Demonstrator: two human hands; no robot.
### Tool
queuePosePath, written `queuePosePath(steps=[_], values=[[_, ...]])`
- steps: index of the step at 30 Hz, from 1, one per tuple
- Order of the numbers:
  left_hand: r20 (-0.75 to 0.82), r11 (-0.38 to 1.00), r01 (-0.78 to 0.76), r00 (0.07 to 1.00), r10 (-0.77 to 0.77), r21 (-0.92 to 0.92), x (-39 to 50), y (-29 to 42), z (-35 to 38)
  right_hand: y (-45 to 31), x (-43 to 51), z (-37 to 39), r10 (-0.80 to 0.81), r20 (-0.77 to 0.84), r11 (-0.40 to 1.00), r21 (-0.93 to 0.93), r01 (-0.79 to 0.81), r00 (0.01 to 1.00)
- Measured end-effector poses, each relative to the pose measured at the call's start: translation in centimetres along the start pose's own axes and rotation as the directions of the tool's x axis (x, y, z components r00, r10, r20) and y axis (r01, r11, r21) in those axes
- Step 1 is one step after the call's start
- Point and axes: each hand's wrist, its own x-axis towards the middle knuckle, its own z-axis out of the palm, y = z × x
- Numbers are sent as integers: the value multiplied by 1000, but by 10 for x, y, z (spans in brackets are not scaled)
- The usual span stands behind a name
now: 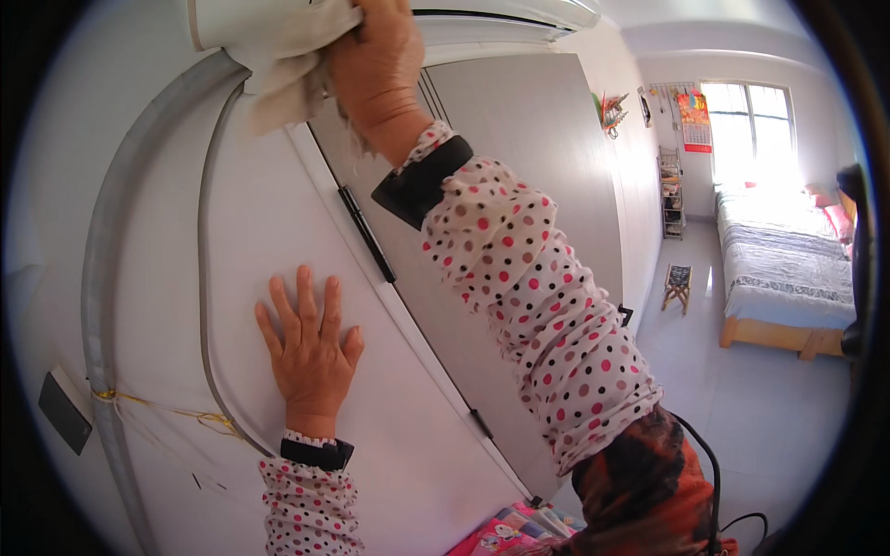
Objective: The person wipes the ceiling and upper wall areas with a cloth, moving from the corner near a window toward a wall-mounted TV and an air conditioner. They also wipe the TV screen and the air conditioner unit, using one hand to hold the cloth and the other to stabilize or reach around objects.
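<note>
My right hand [382, 80] is raised high and grips a beige cloth [295, 87], which hangs in loose folds to the left of the fingers. The cloth is up against the left underside of a white wall-mounted air conditioner [487, 26]; it hides part of the casing. Lower down, my left hand [311, 354] rests flat on the white wall [278, 208] with its fingers spread and nothing in it. Polka-dot sleeve covers and black bands are on both forearms.
A grey wrapped pipe [104, 278] and a thin cable [204, 292] run down the wall, tied with yellow string [215, 419]. A grey door [514, 174] stands right of my left hand. Beyond are a folding stool [676, 286], a rack [671, 198] and a bed [786, 264].
</note>
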Motion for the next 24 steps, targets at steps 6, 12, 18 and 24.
queuePosePath(steps=[6, 12, 18, 24], values=[[41, 999, 18, 999, -17, -30, -3, 0, 1, 86, 13, -22, 388, 180, 794, 433, -427, 904], [48, 1000, 20, 999, -19, -14, -2, -1, 2, 184, 37, -42, 420, 368, 39, 906, -421, 830], [44, 1000, 13, 999, -12, -22, -1, -1, 1, 188, 31, -56, 647, 66, 748, 135, -650, 759], [25, 998, 14, 1000, -12, -54, 0, -1, 0, 153, 8, 27, 698, -242, 712, 329, -620, 674]])
